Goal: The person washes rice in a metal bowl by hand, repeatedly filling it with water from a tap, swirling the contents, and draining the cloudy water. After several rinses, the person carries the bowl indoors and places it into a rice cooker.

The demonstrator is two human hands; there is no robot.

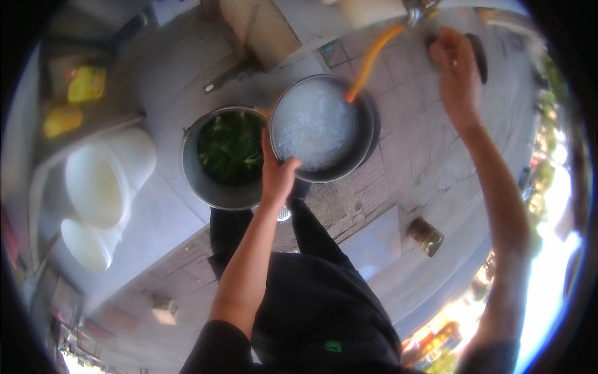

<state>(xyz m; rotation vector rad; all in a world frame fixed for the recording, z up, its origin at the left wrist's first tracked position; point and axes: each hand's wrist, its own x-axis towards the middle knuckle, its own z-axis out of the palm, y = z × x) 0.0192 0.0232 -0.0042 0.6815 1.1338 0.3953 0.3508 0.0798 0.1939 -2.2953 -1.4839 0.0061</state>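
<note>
My left hand [277, 178] grips the near left rim of a round metal bowl [338, 169], with the thumb over the edge. Cloudy, bubbling water [313, 126] fills much of it. An orange hose [373, 58] hangs from a metal tap [415, 14], its end over the bowl's right side. Beside the bowl on the left, a metal pot [192, 170] holds dark green leaves [231, 149]. My right hand [458, 77] is raised near the tap, apart from the bowl. Its fingers are curled and blurred, and a dark round object [481, 58] shows behind them.
White plastic buckets [96, 184] lie on their sides at left. A can-like container [425, 237] is on the right beside a grey slab [376, 240]. Cardboard [259, 30] is at the top, and paving tiles [387, 112] cover the ground.
</note>
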